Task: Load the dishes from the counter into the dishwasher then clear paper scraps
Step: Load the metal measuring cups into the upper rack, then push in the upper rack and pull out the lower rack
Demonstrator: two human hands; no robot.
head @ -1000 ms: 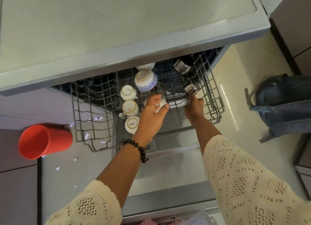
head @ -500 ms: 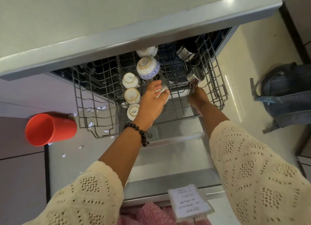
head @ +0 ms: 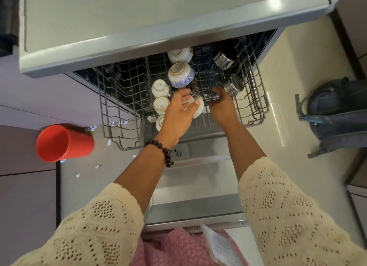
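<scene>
My left hand (head: 177, 114) has moved the small bowl (head: 196, 104) deeper into the rack (head: 256, 98), fingers curled around it (not released yet); right hand (head: 223, 104) now grips the wires.

I'm looking down into a home kitchen: a dishwasher (head: 198, 186) stands open under a grey counter (head: 139, 17), its rack (head: 256, 98) pulled out and holding cups (head: 159, 87) and bowls (head: 181, 75) (all upturned). A backpack (head: 335, 114) lies on the pale tiled floor (head: 282, 57), with cabinet fronts (head: 23, 196) alongside.
</scene>
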